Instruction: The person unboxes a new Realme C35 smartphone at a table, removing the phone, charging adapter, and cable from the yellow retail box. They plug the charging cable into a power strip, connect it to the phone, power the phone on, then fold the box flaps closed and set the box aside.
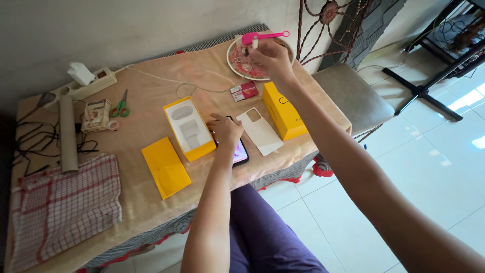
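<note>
Resting hand: left hand (225, 129), fingers pressed flat on phone (240, 151), beside yellow tray (188, 129).
Right hand (270, 56): pinching pink tool (262, 36) over plate (233, 63).
Phone handling: judged thin, slippery, fragile; best gripped by edges.

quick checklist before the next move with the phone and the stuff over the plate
1. Left hand on the phone: ok, the hand rests on it and the screen end shows beyond the fingers.
2. Phone lies flat on the table: ok, though it is close to the front edge.
3. Right hand grip on the small item over the plate: cannot tell, fingers hide it.
4. Pink tool held: cannot tell, it lies at the fingertips.
5. White back cover within reach: ok, just right of the phone.
6. Open yellow box tray clear of the phone: ok, beside it.
</note>
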